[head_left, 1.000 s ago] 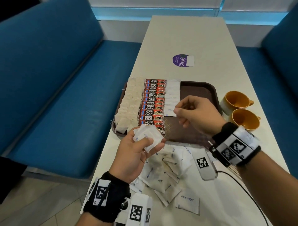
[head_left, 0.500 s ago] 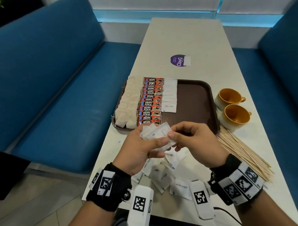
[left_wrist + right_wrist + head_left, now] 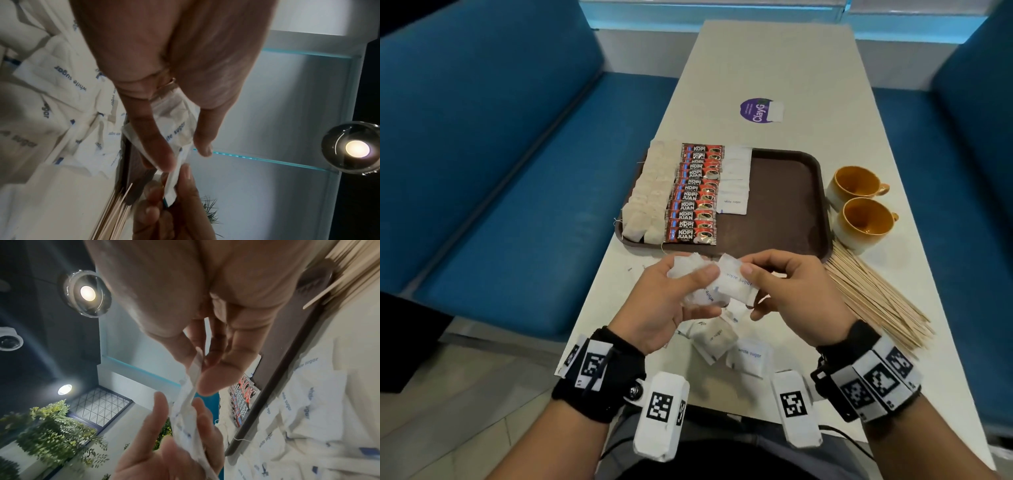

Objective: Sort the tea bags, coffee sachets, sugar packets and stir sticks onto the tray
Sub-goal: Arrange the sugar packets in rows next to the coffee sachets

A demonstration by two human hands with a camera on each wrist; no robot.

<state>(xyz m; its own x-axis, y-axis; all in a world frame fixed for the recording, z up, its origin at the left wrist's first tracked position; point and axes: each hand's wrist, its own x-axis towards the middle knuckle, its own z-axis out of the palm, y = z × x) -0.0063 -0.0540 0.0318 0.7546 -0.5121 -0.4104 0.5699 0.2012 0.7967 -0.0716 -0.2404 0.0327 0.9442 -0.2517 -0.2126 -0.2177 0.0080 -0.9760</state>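
Note:
My left hand holds a small bunch of white sugar packets above the table's near edge. My right hand pinches one sugar packet at the bunch's right side; its edge shows between thumb and finger in the right wrist view. The brown tray lies just beyond the hands. It carries a column of tea bags, a column of red coffee sachets and a column of sugar packets. Stir sticks lie in a pile right of my right hand.
Loose sugar packets lie on the table under my hands. Two orange cups stand to the right of the tray. A purple sticker is farther up the table. Blue benches run along both sides.
My right hand drew back from the tray's sugar column to the bunch in my left hand and pinched a packet there. The left hand kept its bunch.

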